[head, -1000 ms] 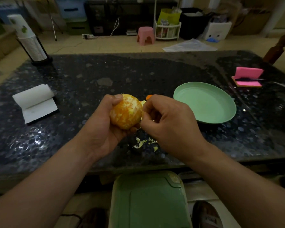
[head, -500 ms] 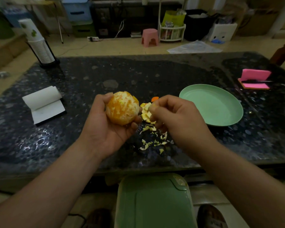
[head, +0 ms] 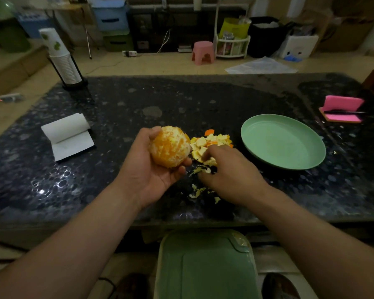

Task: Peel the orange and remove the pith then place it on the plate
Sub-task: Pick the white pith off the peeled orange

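Cupping orange (head: 170,145), left hand (head: 147,173) curled

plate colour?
Pale green plate, plain with no pattern. The head view shows it best.

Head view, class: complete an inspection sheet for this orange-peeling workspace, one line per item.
Surface: dark speckled table, glossy.
Job's things: orange mostly peeled, white pith showing on it; green plate holds nothing.
Clutter: peel pile beside the plate, pith scraps, paper roll, cup stack, pink notepad.
Grips: left grip holds the orange; right grip at the peel pile, hold unclear.
Cables: power strip with white lead, on the floor.
Surroundings: pink stool; green bin below the table edge.
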`<state>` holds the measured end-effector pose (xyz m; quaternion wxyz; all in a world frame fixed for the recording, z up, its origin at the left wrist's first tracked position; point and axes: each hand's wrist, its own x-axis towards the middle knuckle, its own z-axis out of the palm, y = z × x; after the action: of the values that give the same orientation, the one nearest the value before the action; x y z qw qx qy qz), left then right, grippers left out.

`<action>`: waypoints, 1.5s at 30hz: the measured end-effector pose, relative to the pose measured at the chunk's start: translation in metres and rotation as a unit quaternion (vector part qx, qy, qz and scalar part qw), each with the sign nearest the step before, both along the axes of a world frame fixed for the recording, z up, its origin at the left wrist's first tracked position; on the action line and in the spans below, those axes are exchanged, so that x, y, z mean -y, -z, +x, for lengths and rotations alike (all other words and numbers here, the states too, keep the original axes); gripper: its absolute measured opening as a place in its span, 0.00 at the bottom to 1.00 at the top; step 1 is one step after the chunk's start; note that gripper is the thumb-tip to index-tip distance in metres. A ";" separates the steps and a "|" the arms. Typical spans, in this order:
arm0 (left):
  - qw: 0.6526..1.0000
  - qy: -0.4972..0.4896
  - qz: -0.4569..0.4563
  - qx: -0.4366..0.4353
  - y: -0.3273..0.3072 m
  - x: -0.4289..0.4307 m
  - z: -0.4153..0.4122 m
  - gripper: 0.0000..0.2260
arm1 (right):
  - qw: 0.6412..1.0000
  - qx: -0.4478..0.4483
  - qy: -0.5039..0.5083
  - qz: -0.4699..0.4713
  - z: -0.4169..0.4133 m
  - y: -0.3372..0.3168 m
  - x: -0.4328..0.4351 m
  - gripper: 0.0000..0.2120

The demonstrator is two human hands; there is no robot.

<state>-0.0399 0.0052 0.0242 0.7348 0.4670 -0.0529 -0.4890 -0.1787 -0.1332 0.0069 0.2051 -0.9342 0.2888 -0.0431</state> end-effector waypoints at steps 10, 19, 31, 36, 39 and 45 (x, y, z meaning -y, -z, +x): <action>0.998 0.015 -0.027 0.050 -0.001 0.001 -0.002 0.17 | 0.942 0.305 -0.007 0.142 -0.011 -0.031 -0.011 0.08; 0.997 0.007 -0.054 0.055 0.006 0.006 -0.011 0.19 | 0.930 0.344 0.012 0.132 -0.010 -0.024 -0.019 0.06; 0.994 0.014 -0.052 0.093 0.004 0.006 -0.016 0.15 | 0.932 0.346 -0.020 0.107 -0.013 -0.025 -0.019 0.04; 0.993 0.009 -0.048 0.106 0.004 0.006 -0.013 0.20 | 0.935 0.334 -0.037 0.114 -0.016 -0.025 -0.020 0.04; 0.994 0.003 -0.053 0.099 0.001 0.006 -0.012 0.22 | 0.929 0.339 -0.027 0.148 -0.018 -0.026 -0.019 0.06; 0.993 0.006 -0.046 0.106 -0.003 0.005 -0.016 0.21 | 0.936 0.337 -0.019 0.102 -0.020 -0.027 -0.018 0.06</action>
<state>-0.0558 0.0002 0.0276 0.7426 0.4817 -0.1561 -0.4384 -0.1985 -0.1155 0.0338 0.3855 -0.8440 0.1876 -0.3222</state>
